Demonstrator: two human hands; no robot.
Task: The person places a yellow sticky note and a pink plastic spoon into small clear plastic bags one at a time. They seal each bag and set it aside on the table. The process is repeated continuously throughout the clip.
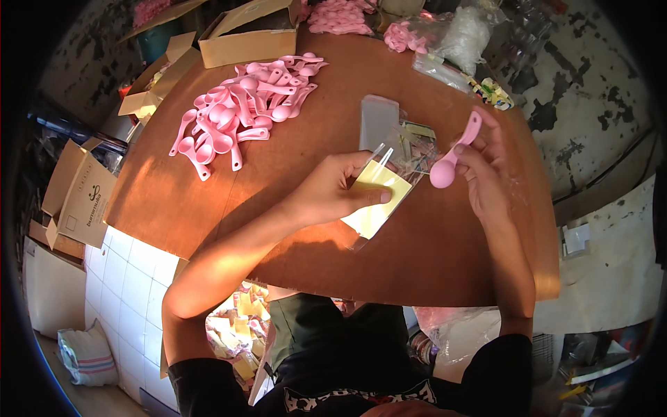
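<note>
My left hand [345,186] grips a clear plastic bag with a yellow card [375,201] inside, its thumb lying across the front. Between the thumb and fingers of my right hand [483,163] is a pink measuring spoon [453,158], its round bowl hanging toward the bag. A stack of clear plastic sleeves [379,121] lies on the table just beyond my left hand, and some small printed pieces [419,137] sit beside it, partly hidden by the bag. Far left on the tabletop is a loose heap of pink spoons [240,104].
The brown wooden table [313,260] has a curved look. An open cardboard box [250,43] stands at its far edge, with pink bundles [340,17] and clear plastic bags [467,38] to the right. More cartons [80,191] stand at the left. Below the table is a container of yellow-carded packets [240,323].
</note>
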